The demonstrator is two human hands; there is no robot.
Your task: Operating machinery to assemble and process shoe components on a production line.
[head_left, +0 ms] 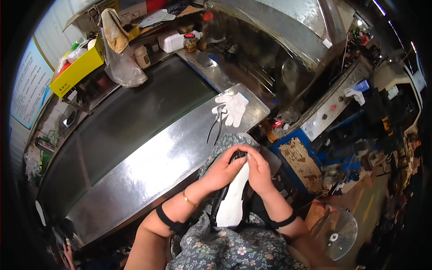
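A: Where does the shoe piece (231,198) sit?

B: On the lap, white sole face up, with black material along its sides. There's only one.

A: And the hands?

B: Two, both occupied. The left grip (225,167) is closed around the far end from one side, the right grip (258,172) from the other; the fingers meet over the tip.

A: Which step is that?

B: I'd judge it's working that end by hand, perhaps pressing the black edge. The next move seems to call for even thumb pressure, with the near end steadied against the lap. What the fingers do underneath, I can't tell.

A: Count what's beyond.

B: One pair of pliers (219,113), touching one white glove (235,110) on the metal surface (153,162). Farther off, one red-lidded jar (190,43) and one yellow box (77,72).

A: Any more gloves?

B: One other pale one (356,95), on the control panel (325,116) to the right.
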